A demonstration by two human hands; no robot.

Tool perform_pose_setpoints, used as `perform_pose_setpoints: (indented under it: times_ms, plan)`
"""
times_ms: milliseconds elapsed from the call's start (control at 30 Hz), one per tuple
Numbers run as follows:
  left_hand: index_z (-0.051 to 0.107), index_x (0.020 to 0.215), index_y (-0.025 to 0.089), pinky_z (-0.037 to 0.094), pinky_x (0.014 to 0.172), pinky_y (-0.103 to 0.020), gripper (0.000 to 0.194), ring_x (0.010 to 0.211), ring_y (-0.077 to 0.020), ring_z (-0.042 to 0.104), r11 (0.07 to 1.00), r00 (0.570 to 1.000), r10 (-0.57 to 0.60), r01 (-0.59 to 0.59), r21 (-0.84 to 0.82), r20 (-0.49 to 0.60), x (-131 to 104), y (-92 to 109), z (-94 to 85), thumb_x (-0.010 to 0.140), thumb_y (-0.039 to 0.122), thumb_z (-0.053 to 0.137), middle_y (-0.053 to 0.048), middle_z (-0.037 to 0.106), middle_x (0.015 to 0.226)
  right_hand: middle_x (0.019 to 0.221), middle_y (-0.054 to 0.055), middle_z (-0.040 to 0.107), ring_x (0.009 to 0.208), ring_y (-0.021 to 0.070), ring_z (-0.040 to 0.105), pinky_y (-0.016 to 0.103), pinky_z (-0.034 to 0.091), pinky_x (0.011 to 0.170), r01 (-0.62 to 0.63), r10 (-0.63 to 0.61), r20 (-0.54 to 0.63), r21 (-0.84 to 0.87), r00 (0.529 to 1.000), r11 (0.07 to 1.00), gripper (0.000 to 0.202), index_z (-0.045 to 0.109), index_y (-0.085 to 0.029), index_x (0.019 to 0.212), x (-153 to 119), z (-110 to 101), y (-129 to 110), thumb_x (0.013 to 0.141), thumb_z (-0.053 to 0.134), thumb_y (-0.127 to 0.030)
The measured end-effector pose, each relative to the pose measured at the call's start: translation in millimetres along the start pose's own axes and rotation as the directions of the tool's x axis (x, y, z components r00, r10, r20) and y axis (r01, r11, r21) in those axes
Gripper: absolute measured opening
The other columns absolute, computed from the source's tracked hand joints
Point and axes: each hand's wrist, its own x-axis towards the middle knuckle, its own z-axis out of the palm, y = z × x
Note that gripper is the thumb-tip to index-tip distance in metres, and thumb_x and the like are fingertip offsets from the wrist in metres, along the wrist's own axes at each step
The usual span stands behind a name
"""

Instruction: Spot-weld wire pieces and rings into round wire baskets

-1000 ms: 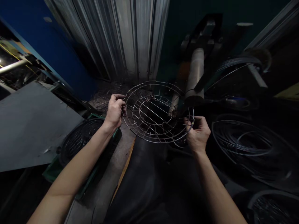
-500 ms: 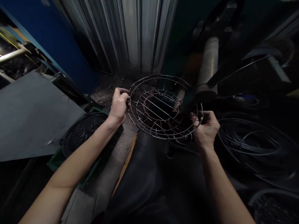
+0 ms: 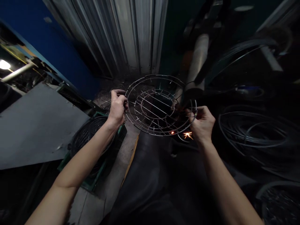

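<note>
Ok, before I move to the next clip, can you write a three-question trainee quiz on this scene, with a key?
1. True or false: the left hand and the right hand both grip the round wire rack.
2. Fill in the blank: bright orange ____ show close to the right hand.
3. What colour is the crate by the left forearm? A) red B) green C) white

Key: 1. true; 2. sparks; 3. B
</note>
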Motion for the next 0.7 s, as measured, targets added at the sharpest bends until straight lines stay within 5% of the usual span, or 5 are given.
perform_pose_setpoints:
  times_ms: [167, 400, 567, 700]
  plan:
    - [0.037, 0.092, 0.023, 0.025, 0.036, -0.017, 0.036, 0.039, -0.0051, 0.038, 0.999, 0.999, 0.045, -0.044, -0.01, 0.029, -4, -2, -5.6, 0.058, 0.014, 0.045, 0.008, 0.043, 0.062, 0.078, 0.001, 0.065, 0.072, 0.0155, 0.06, 0.029, 0.046, 0.07, -0.001, 0.001, 0.042, -0.004, 0.999, 1.0, 0.024, 0.062, -0.019, 0.081, 5, -18, -1, 0.073, 0.066, -0.041]
    - [0.039, 0.096, 0.022, 0.03, 0.04, -0.018, 0.042, 0.043, -0.0069, 0.043, 0.986, 0.977, 0.137, -0.151, 0.075, 0.163, 25, 4, -27.2, 0.057, 0.012, 0.048, 0.006, 0.047, 0.067, 0.084, 0.003, 0.068, 0.079, 0.0217, 0.062, 0.035, 0.047, 0.073, -0.098, 0.112, 0.022, -0.337, 0.993, 0.936, 0.037, 0.067, -0.022, 0.086, -29, -107, 0, 0.072, 0.062, -0.057]
    - [0.049, 0.09, 0.018, 0.032, 0.047, -0.017, 0.044, 0.049, -0.007, 0.043, 0.983, 0.953, 0.092, -0.134, 0.127, 0.29, 76, 43, 0.3, 0.054, -0.006, 0.05, 0.002, 0.046, 0.069, 0.08, 0.004, 0.069, 0.074, 0.0241, 0.064, 0.036, 0.047, 0.068, -0.166, 0.226, 0.095, -0.422, 0.97, 0.891, 0.045, 0.067, -0.023, 0.081, -65, -135, 12, 0.069, 0.058, -0.065]
    - [0.052, 0.092, 0.014, 0.034, 0.058, -0.017, 0.043, 0.059, -0.0088, 0.05, 0.96, 0.9, 0.133, -0.221, 0.172, 0.416, 81, 82, 33.8, 0.06, -0.015, 0.047, 0.002, 0.042, 0.071, 0.08, 0.004, 0.069, 0.074, 0.023, 0.064, 0.033, 0.047, 0.066, -0.164, 0.248, 0.164, -0.403, 0.955, 0.9, 0.044, 0.067, -0.022, 0.08, -78, -131, 16, 0.071, 0.057, -0.064]
